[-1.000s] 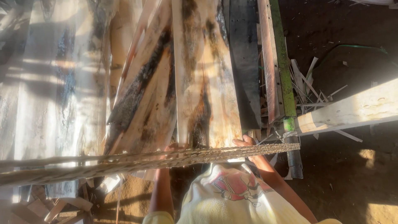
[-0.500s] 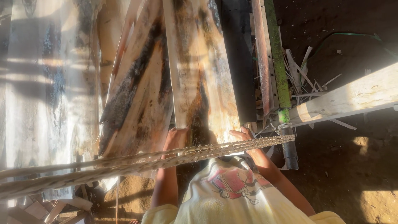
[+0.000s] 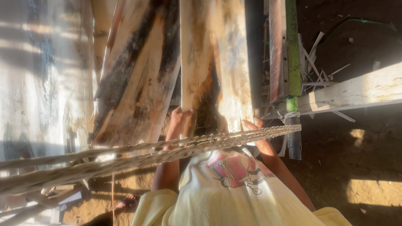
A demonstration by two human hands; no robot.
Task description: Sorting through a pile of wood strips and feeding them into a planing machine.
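Seen from above: left hand (image 3: pixel 180 121) closed over the near left corner of a pale, rust-stained wooden plank (image 3: pixel 215 62), fingers wrapped over the end edge. Right hand (image 3: pixel 253 125) laid flat and open against the plank's near right corner, fingers stretched along the edge, grip underneath not visible. Plank lying lengthwise, long axis running straight away from the body toward the top of the view, near end at the hands, far end out of frame. Resting among other boards: just to its left a wider charred plank (image 3: pixel 138 79), streaked black and slanting slightly leftward, and farther left a bleached board (image 3: pixel 42 75) in sun and shadow. To the right, a reddish rail with a green strip (image 3: pixel 284 46) parallel to the held plank, ending in a dark post (image 3: pixel 294 138). Crossing in front of both wrists, a twisted rope (image 3: pixel 167 152) stretched from lower left up to the post. Pale timber beam (image 3: pixel 360 90) angling off to the right over dark earth floor (image 3: pixel 356 167), thin wood offcuts (image 3: pixel 314 62) scattered near the rail. Yellow shirt (image 3: pixel 234 192) with a red print filling the lower centre.
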